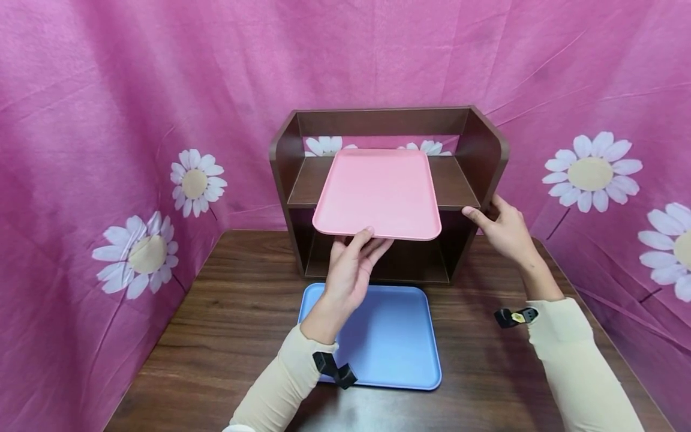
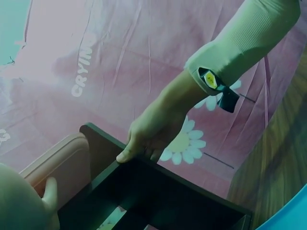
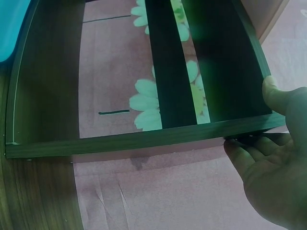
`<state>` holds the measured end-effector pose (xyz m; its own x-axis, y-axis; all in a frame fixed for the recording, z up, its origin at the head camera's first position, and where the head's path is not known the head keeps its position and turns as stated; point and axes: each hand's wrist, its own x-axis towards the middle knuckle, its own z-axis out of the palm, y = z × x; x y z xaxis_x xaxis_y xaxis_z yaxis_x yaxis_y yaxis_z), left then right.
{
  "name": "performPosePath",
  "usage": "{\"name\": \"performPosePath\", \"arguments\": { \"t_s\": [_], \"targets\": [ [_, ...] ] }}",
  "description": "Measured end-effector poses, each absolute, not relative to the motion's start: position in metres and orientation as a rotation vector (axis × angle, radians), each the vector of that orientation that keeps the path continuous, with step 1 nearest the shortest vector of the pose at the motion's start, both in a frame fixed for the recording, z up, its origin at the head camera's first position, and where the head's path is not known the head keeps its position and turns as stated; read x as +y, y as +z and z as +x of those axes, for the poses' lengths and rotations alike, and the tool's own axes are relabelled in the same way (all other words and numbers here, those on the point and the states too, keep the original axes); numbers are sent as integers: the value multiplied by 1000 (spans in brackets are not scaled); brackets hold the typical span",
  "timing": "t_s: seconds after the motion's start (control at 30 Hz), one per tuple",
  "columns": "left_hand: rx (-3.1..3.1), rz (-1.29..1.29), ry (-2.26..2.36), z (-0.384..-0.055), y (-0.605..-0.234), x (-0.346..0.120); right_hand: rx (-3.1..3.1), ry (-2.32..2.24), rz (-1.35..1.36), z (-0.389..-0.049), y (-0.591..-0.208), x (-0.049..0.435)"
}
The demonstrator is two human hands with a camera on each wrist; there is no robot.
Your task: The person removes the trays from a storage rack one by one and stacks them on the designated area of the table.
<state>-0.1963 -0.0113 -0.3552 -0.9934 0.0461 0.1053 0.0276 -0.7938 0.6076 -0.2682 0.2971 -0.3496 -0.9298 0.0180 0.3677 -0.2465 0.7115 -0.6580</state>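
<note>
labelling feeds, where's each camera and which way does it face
Head: worn there, facing forward and down at pink tray, blue tray, shelf; left hand, right hand, sleeves show.
Left wrist: worn there, facing the shelf; both hands show, left partly.
Right wrist: worn there, facing the shelf; right hand shows.
Both wrist views share the right hand gripping the shelf.

The head view is bright and mostly sharp, with soft shadows on the brown wood-grain table (image 1: 475, 348). Both wrist views are dimmer, softer and green-tinted; in the left, glare bleaches the upper-left pink daisy-printed cloth (image 2: 120, 62), while the dark brown wooden shelf (image 2: 163, 191) sinks nearly to black.
</note>
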Motion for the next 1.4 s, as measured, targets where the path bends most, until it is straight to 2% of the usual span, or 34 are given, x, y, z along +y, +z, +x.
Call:
{"name": "performPosePath", "arguments": {
  "t_s": [0.77, 1.4],
  "targets": [
    [914, -25, 3184, -188, -349, -8, -2578, 1071, 170, -267, -349, 297],
    [1019, -78, 3203, -188, -338, -32, -2569, 1079, 173, -266, -349, 297]
  ]
}}
